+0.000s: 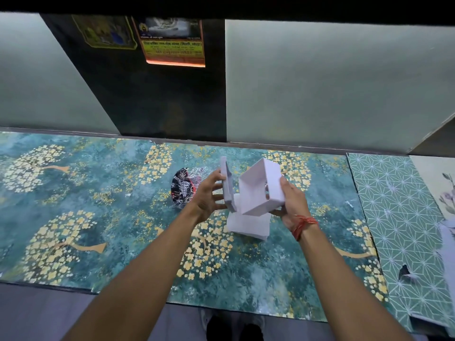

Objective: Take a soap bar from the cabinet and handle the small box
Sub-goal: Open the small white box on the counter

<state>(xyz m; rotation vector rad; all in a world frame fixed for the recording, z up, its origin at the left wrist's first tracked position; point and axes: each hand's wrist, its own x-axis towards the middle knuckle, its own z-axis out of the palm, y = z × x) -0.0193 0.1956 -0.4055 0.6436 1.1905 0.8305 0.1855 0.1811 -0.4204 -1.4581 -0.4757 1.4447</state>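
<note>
Holding a small white box [262, 190] above the counter, the right hand [291, 205] clamps its lower right corner, thumb on the near wall and fingers underneath. The box is square, smooth and matte, tilted so its open hollow faces the camera. The left hand [209, 193] pinches the flat, shallow lid [227, 184], which stands nearly on edge just beside the box, thumb on its upper rim and fingers spread behind it. A white rectangular piece [248, 225] lies flat on the counter [98, 193] below both. The counter is covered in a glossy teal sheet printed with yellow-blossomed trees. The soap bar [183, 187], an oval shape in crinkly, shiny dark wrapping with red and white print, rests on the counter just left of the left hand. A red thread bracelet [304, 225] circles the right wrist.
</note>
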